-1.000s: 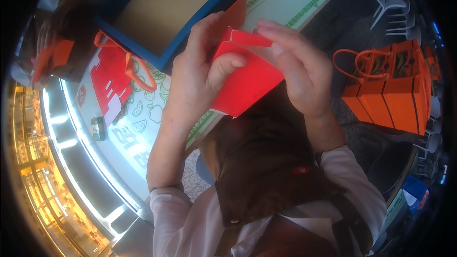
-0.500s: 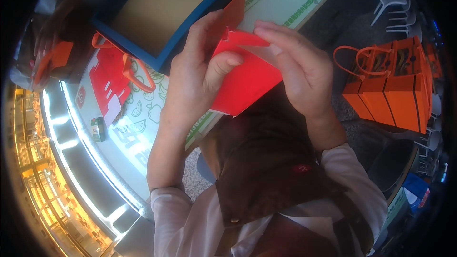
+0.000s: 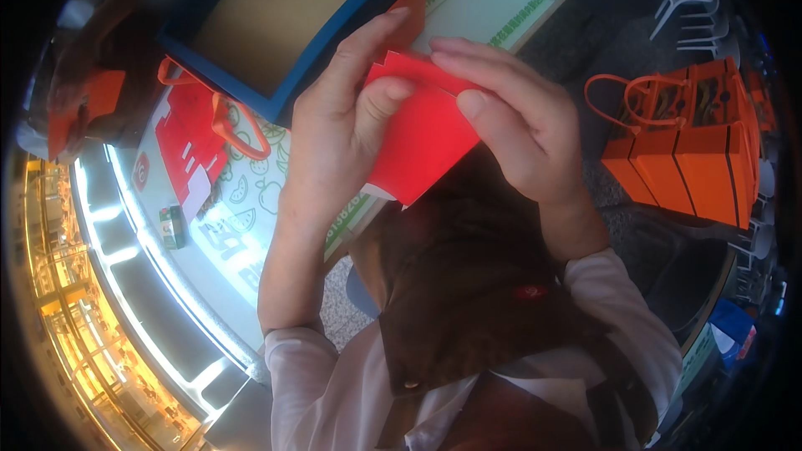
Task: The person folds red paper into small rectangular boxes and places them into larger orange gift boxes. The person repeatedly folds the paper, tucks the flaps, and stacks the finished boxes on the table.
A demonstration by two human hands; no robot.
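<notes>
A red folded cardboard box (image 3: 428, 138) with a white inside is held up between my two hands, above the dark apron on my lap. My left hand (image 3: 334, 108) grips its left side, with the thumb across the red face and the fingers behind. My right hand (image 3: 526, 121) is closed on the upper right edge, its thumb and fingers pressing a flap at the top. The fingertips behind the box are hidden.
A large blue-rimmed box (image 3: 334, 46) stands on the patterned table (image 3: 230, 234) beyond my left hand. Flat red card pieces (image 3: 188, 121), an orange bag handle (image 3: 236, 135) and a small green pack (image 3: 171, 227) lie left. Orange gift bags (image 3: 668, 171) stand right. Another person is far left.
The top flap of the red box has folded down, covering the pale inside that showed before. My right thumb has come onto the flap's edge, and my hands have shifted slightly left.
</notes>
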